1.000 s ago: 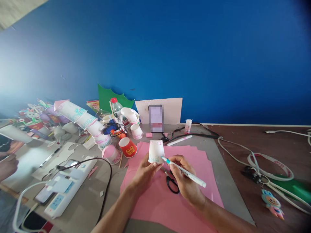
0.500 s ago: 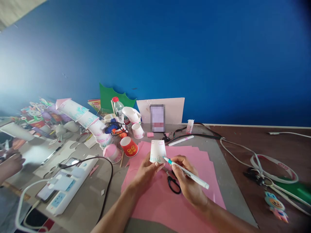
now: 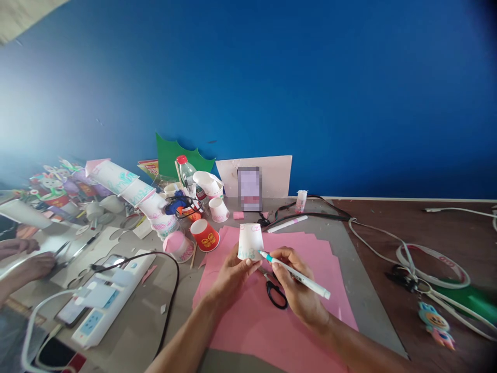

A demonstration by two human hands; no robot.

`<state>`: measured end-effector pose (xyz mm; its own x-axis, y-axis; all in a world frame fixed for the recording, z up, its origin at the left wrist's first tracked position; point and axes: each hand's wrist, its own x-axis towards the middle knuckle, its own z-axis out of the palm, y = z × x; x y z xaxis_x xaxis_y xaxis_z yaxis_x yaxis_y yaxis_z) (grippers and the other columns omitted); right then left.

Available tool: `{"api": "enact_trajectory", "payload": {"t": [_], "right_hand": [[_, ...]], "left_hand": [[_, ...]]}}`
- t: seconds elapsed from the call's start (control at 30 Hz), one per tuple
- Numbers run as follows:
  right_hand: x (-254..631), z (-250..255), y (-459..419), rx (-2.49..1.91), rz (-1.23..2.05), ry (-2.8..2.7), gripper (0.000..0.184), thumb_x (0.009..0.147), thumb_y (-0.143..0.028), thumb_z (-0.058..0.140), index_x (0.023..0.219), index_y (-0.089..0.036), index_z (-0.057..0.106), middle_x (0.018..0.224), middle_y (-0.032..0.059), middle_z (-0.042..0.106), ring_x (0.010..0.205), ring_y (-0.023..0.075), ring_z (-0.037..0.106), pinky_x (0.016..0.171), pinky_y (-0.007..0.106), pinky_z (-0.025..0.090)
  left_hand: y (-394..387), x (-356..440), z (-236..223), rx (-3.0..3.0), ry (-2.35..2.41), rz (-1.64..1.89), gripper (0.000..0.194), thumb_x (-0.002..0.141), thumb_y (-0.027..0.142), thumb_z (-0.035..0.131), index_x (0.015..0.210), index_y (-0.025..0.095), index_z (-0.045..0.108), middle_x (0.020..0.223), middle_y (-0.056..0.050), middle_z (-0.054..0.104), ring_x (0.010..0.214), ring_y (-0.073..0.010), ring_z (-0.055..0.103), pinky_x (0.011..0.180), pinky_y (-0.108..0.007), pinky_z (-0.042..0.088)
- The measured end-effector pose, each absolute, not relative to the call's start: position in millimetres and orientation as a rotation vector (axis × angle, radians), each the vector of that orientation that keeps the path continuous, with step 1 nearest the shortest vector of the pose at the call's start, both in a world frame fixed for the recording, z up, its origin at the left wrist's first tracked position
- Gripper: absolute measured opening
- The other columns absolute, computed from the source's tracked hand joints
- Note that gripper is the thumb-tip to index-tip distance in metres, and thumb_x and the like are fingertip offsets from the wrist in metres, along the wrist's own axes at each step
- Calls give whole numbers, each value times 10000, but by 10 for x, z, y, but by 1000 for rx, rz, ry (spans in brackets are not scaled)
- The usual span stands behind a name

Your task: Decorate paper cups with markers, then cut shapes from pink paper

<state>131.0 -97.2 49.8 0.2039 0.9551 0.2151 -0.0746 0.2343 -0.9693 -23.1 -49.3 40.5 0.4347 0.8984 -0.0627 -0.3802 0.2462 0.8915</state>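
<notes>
An upside-down white paper cup (image 3: 250, 241) is held by its lower rim in my left hand (image 3: 239, 269). Teal scribbles run along the cup's lower edge, and small pink outlines mark its top. My right hand (image 3: 297, 285) grips a white marker (image 3: 303, 278) with a teal tip end, and that tip touches or nearly touches the cup's lower right side. Beneath both hands lie sheets of pink paper (image 3: 248, 331). Black-handled scissors (image 3: 276, 295) rest on the paper between my hands, their blades partly hidden.
Left of the paper stand a red cup (image 3: 205, 235) and a leaning tower of decorated cups (image 3: 134, 190). A white power strip (image 3: 112, 300) with cables lies nearer. A co-worker's hands (image 3: 37, 267) show at far left. Behind are a phone (image 3: 249, 189) and a capped marker (image 3: 288, 224).
The view has shifted slightly. My hands, cup and marker keep nearly the same pose. At far left, more of the co-worker's hands has come into view, with a pen-like object.
</notes>
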Motion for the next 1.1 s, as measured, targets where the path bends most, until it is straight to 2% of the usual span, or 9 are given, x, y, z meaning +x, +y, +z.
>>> {"api": "enact_trajectory", "payload": {"t": [0.13,0.73,0.9,1.1], "right_hand": [[1314,515,-967,-1049,942,-1100,189,887,-408,610,856,-221,599,700,-20,564,565,131,480,519,249,451],[1313,505,-963,-1030,1017,-1059,199,885,-425,620,868,-228,606,733,-13,553,626,151,503,591,283,507],[1308,514,-958,-1025,1004,-1060,199,882,-423,625,873,-226,601,714,-19,550,588,140,477,541,263,477],[1306,505,-959,-1016,1014,-1062,188,896,-413,606,882,-226,596,737,-16,545,621,145,482,576,275,492]], "left_hand": [[-493,-228,407,923,667,963,538,749,425,811,1206,196,646,1081,-109,732,1100,-289,639,1030,-437,431],[-507,-210,480,944,687,955,553,740,440,807,1212,201,646,1056,-102,737,1079,-295,645,1037,-471,431],[-498,-217,480,930,687,955,537,737,433,812,1196,200,660,1044,-99,745,1099,-299,638,1033,-448,433],[-505,-223,464,941,670,953,512,750,433,803,1184,195,671,1049,-87,739,1106,-310,622,1010,-426,441]]}}
